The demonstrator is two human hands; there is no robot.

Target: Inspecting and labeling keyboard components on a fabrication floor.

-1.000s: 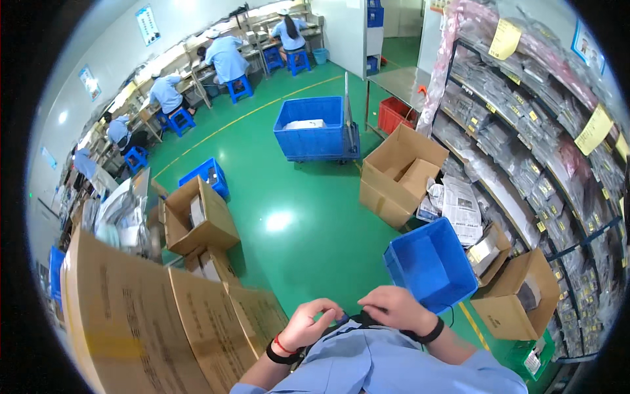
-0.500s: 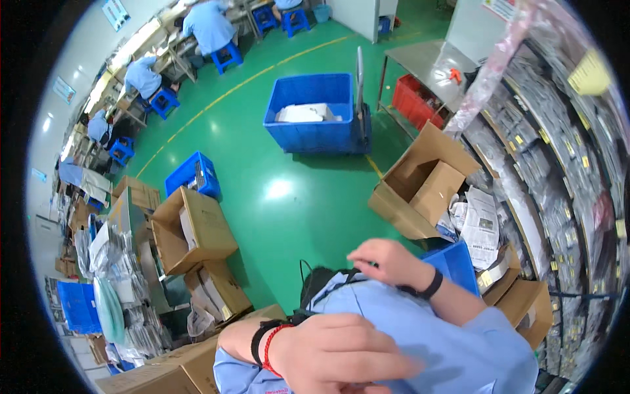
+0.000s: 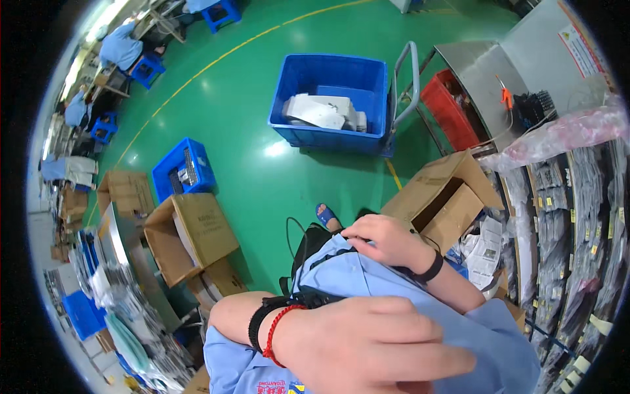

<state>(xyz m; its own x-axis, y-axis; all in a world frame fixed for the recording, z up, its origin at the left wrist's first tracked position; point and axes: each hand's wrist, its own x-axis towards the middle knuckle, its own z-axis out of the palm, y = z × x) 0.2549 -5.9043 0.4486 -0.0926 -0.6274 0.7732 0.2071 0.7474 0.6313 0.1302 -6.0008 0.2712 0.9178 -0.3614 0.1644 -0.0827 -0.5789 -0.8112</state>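
My left hand point(image 3: 380, 341) hovers in front of my light blue shirt point(image 3: 367, 276), low in the view. Its fingers reach to the right, loosely bent and apart, with nothing visible in them. A black band and a red braided bracelet point(image 3: 279, 335) circle that wrist. Farther up, my right hand point(image 3: 387, 241) is at the shirt front, its fingers pointing left and the thumb apart. Nothing shows in it, though its palm is hidden. A black wristband point(image 3: 431, 268) sits on the right wrist. A thin black cable point(image 3: 289, 243) loops beside the shirt.
Ahead stands a blue tub point(image 3: 328, 134) with white parts inside and a grey handle point(image 3: 412, 72). Open cartons point(image 3: 203, 230) and a blue crate point(image 3: 203, 174) are at left, another carton point(image 3: 426, 187) at right. A packed rack point(image 3: 577, 230) lines the right. People sit at far-left benches.
The view has shifted, and the blue tub and the metal table appear larger. A blue slipper has come into view. My left hand is farther right; both hands stay before the shirt.
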